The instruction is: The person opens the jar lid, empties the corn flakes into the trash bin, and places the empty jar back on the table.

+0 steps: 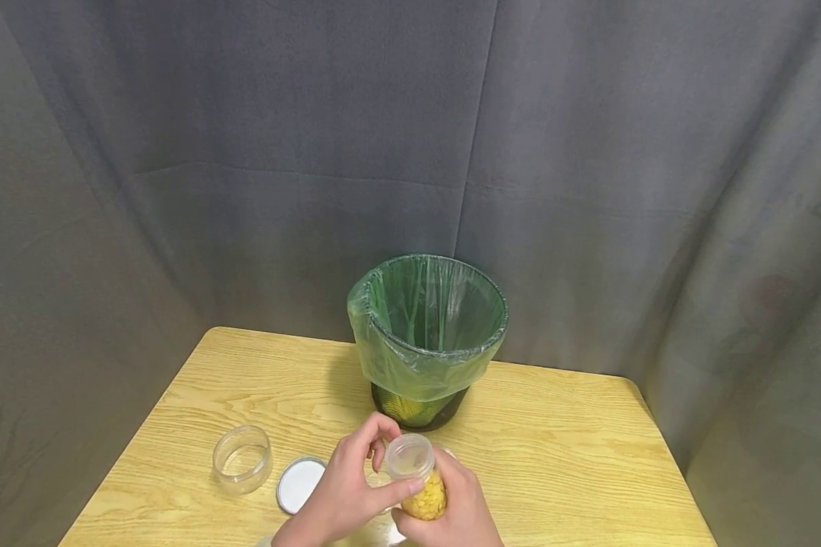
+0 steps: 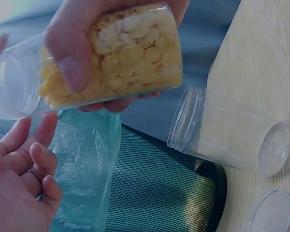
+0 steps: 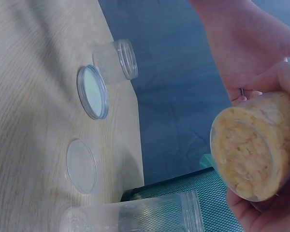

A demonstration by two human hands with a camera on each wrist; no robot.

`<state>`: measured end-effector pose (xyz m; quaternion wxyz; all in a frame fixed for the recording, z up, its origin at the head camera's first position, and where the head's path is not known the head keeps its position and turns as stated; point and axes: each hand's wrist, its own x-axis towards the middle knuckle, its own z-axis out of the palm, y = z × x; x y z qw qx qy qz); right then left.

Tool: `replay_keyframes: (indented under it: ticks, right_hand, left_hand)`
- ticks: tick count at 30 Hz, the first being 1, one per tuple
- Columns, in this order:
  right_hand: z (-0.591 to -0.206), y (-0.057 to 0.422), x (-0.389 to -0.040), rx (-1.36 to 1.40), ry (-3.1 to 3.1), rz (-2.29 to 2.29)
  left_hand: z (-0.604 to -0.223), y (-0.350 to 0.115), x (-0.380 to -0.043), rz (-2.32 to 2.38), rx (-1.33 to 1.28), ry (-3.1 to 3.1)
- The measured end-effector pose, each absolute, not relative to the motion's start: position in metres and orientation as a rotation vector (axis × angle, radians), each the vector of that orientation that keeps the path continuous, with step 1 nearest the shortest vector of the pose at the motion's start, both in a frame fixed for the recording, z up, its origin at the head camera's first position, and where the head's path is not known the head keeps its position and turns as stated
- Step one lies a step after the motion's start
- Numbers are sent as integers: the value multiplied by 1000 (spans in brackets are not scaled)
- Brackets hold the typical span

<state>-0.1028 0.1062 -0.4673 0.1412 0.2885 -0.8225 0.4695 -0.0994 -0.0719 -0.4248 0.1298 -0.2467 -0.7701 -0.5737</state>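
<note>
My right hand [image 1: 460,503] grips a clear plastic jar [image 1: 427,500] filled with yellow flakes [image 2: 130,55]. In the head view the jar is tilted, its translucent top end [image 1: 410,454] facing up and away. My left hand [image 1: 342,482] is at that end, thumb on the near side and index finger by the far rim. In the left wrist view its fingertips [image 2: 48,123] meet the neck's lower edge, the other fingers loosely bent. From the right wrist view I see the jar's round base [image 3: 244,157]. Whether a lid covers the mouth is unclear.
A bin with a green liner [image 1: 420,376] stands behind my hands. On the wooden table [image 1: 561,448] are a short empty jar [image 1: 248,480], a white-faced lid [image 1: 299,486], a clear disc [image 3: 81,166] and a tall empty jar [image 2: 237,130]. Grey curtains [image 1: 280,190] enclose the table.
</note>
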Motion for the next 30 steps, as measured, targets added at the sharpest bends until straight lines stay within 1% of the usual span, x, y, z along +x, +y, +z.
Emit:
replay_keyframes:
  ticks: [3,6,10,15,23,30]
  right_hand:
    - [-449,103,-96,816,-2381,1381]
    - [-454,104,-98,806,-2399,1398]
    - [-474,108,-106,823,-2403,1372]
    - [-474,109,-106,818,-2418,1366]
    - [-478,111,-107,794,-2430,1339]
    - [-476,111,-106,824,-2426,1318]
  left_hand:
    - [-419,-71,-98,-1679,-759,-2191]
    - [-432,-73,-104,-1608,-831,-2184]
    - [-449,-75,-112,-1531,-936,-2163]
    - [-447,-74,-113,-1522,-1014,-2119]
    - [-445,-73,-113,-1538,-939,-2182]
    - [-441,-70,-110,-1604,-790,-2163]
